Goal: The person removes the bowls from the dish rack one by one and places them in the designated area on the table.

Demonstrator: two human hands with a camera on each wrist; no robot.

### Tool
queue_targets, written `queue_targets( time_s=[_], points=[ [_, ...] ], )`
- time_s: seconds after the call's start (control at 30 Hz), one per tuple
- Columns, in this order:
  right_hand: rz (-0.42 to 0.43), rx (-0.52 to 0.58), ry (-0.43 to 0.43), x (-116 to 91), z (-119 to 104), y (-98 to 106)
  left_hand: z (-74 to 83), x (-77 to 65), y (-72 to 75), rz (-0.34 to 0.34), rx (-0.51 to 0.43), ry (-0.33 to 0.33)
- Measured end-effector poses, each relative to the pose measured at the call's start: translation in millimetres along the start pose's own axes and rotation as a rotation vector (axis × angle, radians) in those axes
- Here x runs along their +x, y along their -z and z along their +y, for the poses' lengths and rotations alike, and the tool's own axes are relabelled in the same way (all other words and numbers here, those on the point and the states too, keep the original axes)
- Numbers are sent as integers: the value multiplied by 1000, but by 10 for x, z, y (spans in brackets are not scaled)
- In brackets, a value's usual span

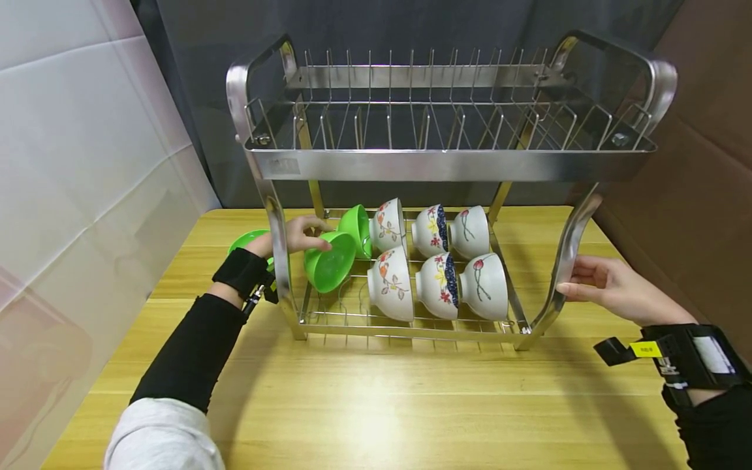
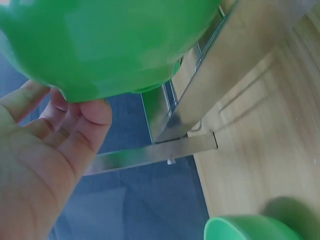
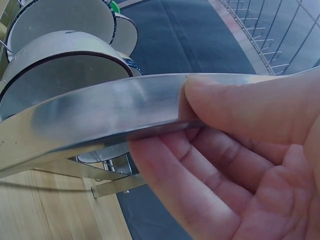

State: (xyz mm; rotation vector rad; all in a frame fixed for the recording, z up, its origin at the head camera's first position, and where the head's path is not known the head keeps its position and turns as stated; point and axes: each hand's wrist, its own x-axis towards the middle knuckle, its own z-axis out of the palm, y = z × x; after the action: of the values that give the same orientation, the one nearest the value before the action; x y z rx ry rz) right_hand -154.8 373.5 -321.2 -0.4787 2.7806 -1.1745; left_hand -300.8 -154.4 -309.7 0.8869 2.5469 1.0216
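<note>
My left hand (image 1: 307,234) reaches through the left side of a two-tier metal dish rack (image 1: 452,164) and pinches a green bowl (image 1: 330,262) by its base. That bowl is tilted above the lower tier; the left wrist view shows fingertips at its foot. Just behind it, another green bowl (image 1: 355,227) stands on its side. My right hand (image 1: 608,287) grips the rack's curved right leg (image 1: 568,251), thumb on one face and fingers on the other. Several white flowered bowls (image 1: 392,287) stand on edge in two rows, right of the green ones.
A further green bowl (image 1: 248,240) sits on the wooden table (image 1: 376,405) outside the rack's left side, partly hidden by my left wrist. Upright wire dividers (image 1: 390,127) line the upper tier. A dark curtain (image 1: 376,26) hangs behind.
</note>
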Motion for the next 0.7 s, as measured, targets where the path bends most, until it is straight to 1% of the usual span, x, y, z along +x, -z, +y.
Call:
queue_targets(
  time_s=[0.13, 0.2, 0.27, 0.37, 0.43, 0.57, 0.63, 0.7],
  points=[
    [1, -10, 3, 3, -2, -4, -95, -58, 47, 29, -49, -8],
    [1, -15, 2, 3, -5, -5, -161, -95, 80, 39, -78, 3],
    [0, -17, -1, 1, -8, -1, -222, -146, 121, 60, -110, 31],
    [-2, -22, -5, 3, -13, 2, -308, -233, 193, 118, -168, 82],
    [-3, -27, -7, 5, -15, 4, -357, -300, 244, 156, -251, 96],
    [-6, -34, -8, 4, -16, 8, -492, -431, 313, 231, -456, 109],
    [-7, -30, -8, 3, -17, 9, -579, -484, 319, 298, -569, 108],
    [-9, -29, -5, 2, -17, 9, -674, -535, 316, 375, -660, 84]
  ],
)
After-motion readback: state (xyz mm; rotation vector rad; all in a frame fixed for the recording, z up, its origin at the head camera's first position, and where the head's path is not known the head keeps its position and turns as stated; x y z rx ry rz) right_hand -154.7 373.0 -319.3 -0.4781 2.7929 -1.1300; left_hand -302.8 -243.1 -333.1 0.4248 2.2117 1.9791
